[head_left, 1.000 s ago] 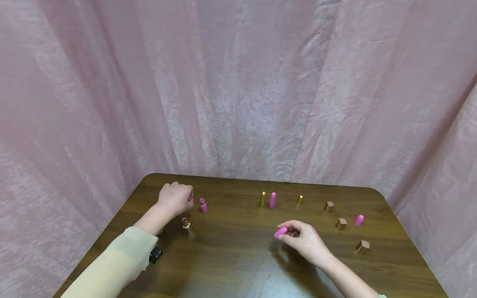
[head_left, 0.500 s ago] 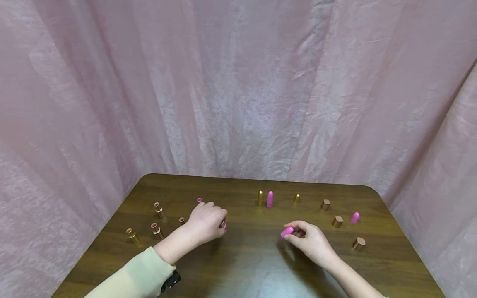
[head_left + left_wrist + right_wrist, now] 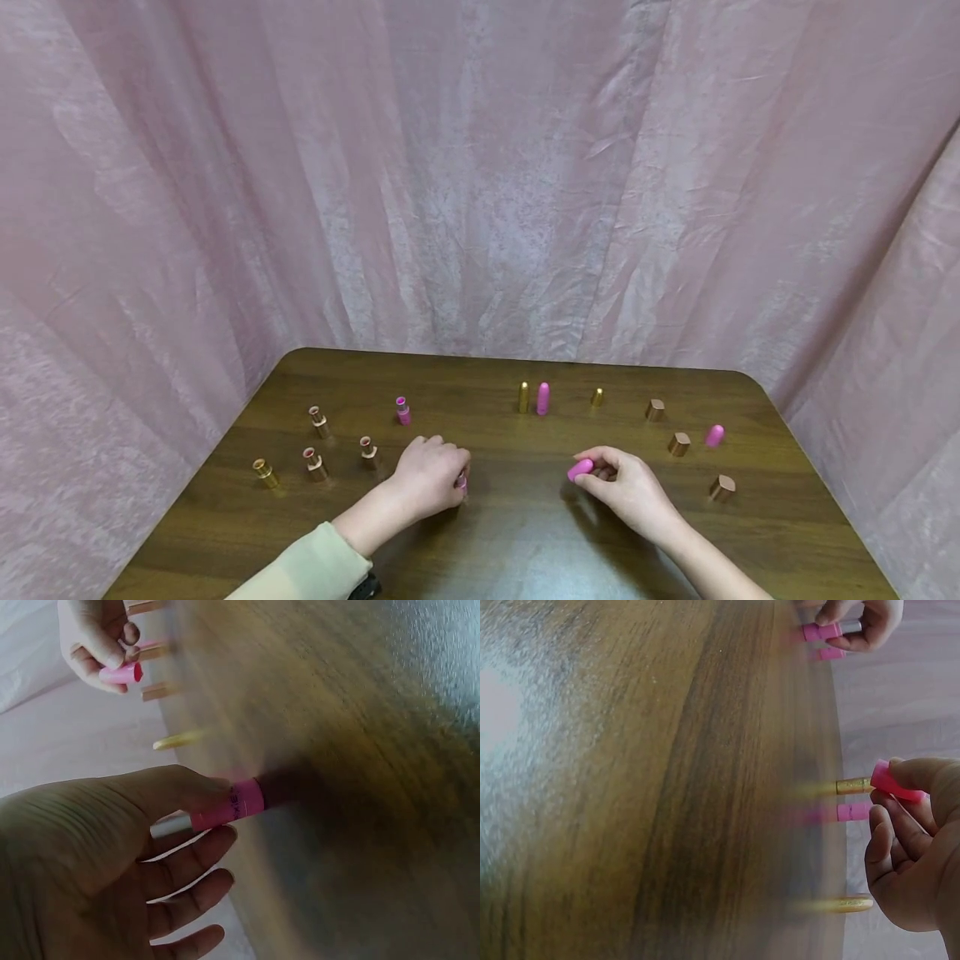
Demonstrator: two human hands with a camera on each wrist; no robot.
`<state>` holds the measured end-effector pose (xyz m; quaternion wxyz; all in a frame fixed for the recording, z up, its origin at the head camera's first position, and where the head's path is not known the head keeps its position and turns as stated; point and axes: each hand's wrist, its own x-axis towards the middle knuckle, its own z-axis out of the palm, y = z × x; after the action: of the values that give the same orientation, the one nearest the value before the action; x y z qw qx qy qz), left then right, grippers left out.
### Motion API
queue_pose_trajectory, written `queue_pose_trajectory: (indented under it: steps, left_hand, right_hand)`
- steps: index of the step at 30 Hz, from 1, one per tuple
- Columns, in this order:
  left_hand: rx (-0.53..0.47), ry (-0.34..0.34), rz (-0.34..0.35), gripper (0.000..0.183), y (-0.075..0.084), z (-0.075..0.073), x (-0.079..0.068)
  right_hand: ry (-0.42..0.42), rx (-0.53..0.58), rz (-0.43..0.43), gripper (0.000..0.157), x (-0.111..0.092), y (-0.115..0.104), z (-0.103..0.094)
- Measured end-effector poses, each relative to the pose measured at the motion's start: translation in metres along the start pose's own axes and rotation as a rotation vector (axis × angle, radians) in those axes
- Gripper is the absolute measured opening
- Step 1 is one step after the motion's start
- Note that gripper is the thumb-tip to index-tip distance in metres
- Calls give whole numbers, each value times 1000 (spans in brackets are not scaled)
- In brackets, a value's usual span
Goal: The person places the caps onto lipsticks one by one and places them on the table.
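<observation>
Both grips are pinching: the left grip has a pink tube between thumb and fingers, silver neck toward the palm; whether its base touches the bench I cannot tell. The right grip holds a pink cap by the sides, leaving its hollow end clear. Tubes stand at left (a second pink tube, copper tubes, a gold tube) and caps at right (a second pink cap, copper caps, a gold cap), seemingly parted so each grip has one kind nearby. Between, at the back, a gold lipstick and a pink lipstick stand apparently capped, perhaps clear of the work.
</observation>
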<state>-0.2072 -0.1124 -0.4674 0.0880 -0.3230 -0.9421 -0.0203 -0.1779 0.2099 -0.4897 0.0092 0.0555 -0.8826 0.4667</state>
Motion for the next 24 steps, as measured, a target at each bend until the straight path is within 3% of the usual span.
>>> queue_pose_trajectory:
  steps: [6, 12, 18, 24]
  left_hand:
    - [-225, -16, -125, 32, -9, 11, -12]
    - [-422, 28, -248, 32, -16, 25, -24]
    - [-515, 58, -286, 29, -15, 32, -25]
    - [-553, 75, -271, 25, -12, 37, -25]
  right_hand:
    - [7, -2, 4, 26, -1, 1, -1]
    - [11, 1, 0, 26, -2, 2, -3]
    - [6, 13, 7, 27, -3, 2, -2]
    - [3, 46, 21, 29, -3, 3, -1]
